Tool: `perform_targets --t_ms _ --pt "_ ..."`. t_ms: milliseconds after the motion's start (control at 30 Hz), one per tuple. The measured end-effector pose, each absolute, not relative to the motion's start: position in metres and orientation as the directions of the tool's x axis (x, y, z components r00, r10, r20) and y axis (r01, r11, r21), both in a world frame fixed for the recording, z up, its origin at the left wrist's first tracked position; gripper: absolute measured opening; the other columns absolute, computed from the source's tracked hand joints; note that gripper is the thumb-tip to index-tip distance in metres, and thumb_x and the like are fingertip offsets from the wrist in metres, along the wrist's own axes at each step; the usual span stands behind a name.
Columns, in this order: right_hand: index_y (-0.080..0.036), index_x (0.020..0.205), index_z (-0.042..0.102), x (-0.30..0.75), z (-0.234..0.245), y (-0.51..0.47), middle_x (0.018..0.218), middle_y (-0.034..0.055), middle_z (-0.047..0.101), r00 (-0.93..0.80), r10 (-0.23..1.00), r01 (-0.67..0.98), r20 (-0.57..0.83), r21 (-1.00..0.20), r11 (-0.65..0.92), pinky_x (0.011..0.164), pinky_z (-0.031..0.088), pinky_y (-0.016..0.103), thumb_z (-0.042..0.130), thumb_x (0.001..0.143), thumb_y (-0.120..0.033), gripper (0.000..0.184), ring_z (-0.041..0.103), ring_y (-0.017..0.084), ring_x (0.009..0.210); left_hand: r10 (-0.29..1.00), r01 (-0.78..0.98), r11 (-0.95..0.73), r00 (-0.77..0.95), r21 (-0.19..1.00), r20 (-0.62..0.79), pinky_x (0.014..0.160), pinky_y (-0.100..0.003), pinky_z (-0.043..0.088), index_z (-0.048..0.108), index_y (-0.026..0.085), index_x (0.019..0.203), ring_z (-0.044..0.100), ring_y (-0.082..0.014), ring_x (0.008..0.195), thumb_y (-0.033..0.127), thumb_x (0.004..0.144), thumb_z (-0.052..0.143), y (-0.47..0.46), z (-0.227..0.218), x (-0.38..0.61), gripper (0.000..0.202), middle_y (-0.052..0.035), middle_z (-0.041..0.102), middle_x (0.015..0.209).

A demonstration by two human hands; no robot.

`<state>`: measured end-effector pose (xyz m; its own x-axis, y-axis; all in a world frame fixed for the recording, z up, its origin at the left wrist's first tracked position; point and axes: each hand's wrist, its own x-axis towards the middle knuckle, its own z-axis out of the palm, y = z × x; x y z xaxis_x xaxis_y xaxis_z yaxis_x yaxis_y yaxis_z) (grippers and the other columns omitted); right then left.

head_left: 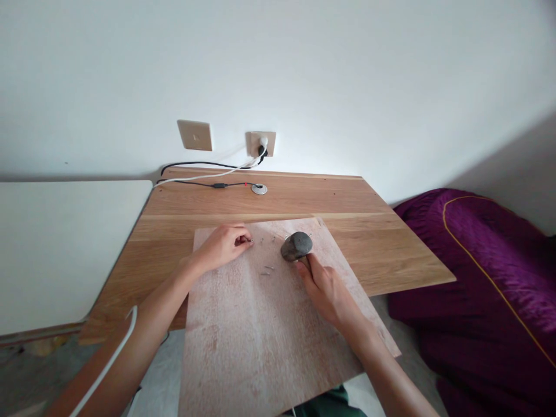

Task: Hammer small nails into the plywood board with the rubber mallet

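My left hand (226,243) is closed in a pinch around a small nail (251,240) at the far left part of a plywood board (243,336). Most of that nail is hidden by the fingertips. In my right hand (328,286) is a mallet (297,246) with a thick dark grey head, gripped by its short visible handle close to the head. The head is over the board, to the right of my left hand. Between the two hands, several thin nails (273,239) stand upright in a row. A few loose nails (266,273) lie nearer to me on the board.
The board rests on a wooden desktop (391,249) and overhangs its front edge. Cables (208,174) run along the back to a wall socket (260,143). A white panel (69,249) stands at the left, purple cloth (486,289) at the right.
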<state>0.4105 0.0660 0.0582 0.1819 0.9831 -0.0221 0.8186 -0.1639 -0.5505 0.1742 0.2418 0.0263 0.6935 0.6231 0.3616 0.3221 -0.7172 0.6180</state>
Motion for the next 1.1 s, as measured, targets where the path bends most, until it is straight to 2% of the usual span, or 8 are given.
perform_targets --t_ms 167,333,433,600,800,933,1100 --pt "-0.023 0.101 0.057 0.408 0.06 0.065 0.066 0.0035 0.063 0.206 0.978 0.793 -0.031 -0.581 -0.185 0.056 0.029 0.031 0.038 0.107 -0.041 0.027 0.063 0.024 0.062 0.62 0.339 -0.725 0.7 0.6 0.354 0.064 -0.028 0.044 0.07 0.018 0.081 0.061 -0.0139 0.067 0.012 0.091 0.067 0.241 0.025 0.175 0.012 -0.0005 0.066 0.077" --pt "-0.024 0.099 0.054 0.408 0.061 0.066 0.065 0.0025 0.06 0.205 0.978 0.779 -0.041 -0.598 -0.189 0.057 0.029 0.032 0.037 0.107 -0.039 0.023 0.063 0.026 0.062 0.628 0.338 -0.718 0.692 0.609 0.356 0.067 -0.028 0.047 0.072 0.019 0.084 0.063 -0.0148 0.07 0.015 0.089 0.071 0.241 0.025 0.175 0.006 -0.0004 0.067 0.08" --pt "-0.025 0.097 0.053 0.409 0.062 0.066 0.064 0.0017 0.059 0.196 0.98 0.791 -0.043 -0.584 -0.184 0.057 0.03 0.031 0.037 0.107 -0.039 0.023 0.062 0.025 0.061 0.635 0.329 -0.713 0.677 0.619 0.373 0.068 -0.028 0.047 0.071 0.019 0.084 0.063 -0.0153 0.071 0.019 0.088 0.077 0.242 0.025 0.175 0.007 -0.0002 0.067 0.081" --pt "-0.026 0.091 0.052 0.409 0.066 0.066 0.067 0.0032 0.063 0.179 0.983 0.818 -0.048 -0.548 -0.176 0.058 0.033 0.03 0.038 0.106 -0.039 0.024 0.065 0.024 0.065 0.634 0.332 -0.715 0.68 0.616 0.369 0.065 -0.028 0.043 0.073 0.018 0.079 0.062 -0.0147 0.068 0.011 0.088 0.076 0.244 0.022 0.176 0.012 -0.0001 0.067 0.077" --pt "-0.025 0.098 0.056 0.395 0.078 0.077 0.066 0.0024 0.065 0.081 0.997 0.821 -0.008 -0.566 -0.071 0.056 0.031 0.03 0.038 0.108 -0.041 0.026 0.065 0.023 0.062 0.654 0.358 -0.685 0.685 0.635 0.319 0.069 -0.028 0.044 0.076 0.018 0.082 0.063 -0.0159 0.072 0.011 0.088 0.076 0.247 0.021 0.177 0.009 -0.0019 0.069 0.08" --pt "-0.023 0.098 0.056 0.38 0.092 0.098 0.07 0.0037 0.068 -0.004 0.999 0.831 0.046 -0.556 0.029 0.058 0.032 0.03 0.038 0.11 -0.037 0.025 0.066 0.022 0.065 0.675 0.377 -0.661 0.677 0.649 0.294 0.071 -0.029 0.045 0.075 0.018 0.087 0.062 -0.0168 0.074 0.017 0.088 0.077 0.246 0.025 0.176 0.002 -0.0018 0.066 0.081" --pt "-0.02 0.103 0.057 0.368 0.096 0.119 0.086 0.0101 0.077 -0.068 0.998 0.882 -0.002 -0.468 0.059 0.058 0.031 0.031 0.04 0.111 -0.028 0.02 0.072 0.023 0.073 0.683 0.377 -0.674 0.645 0.635 0.342 0.075 -0.031 0.046 0.069 0.018 0.094 0.06 -0.0194 0.083 0.025 0.08 0.082 0.246 0.027 0.175 0.02 -0.0014 0.062 0.089"
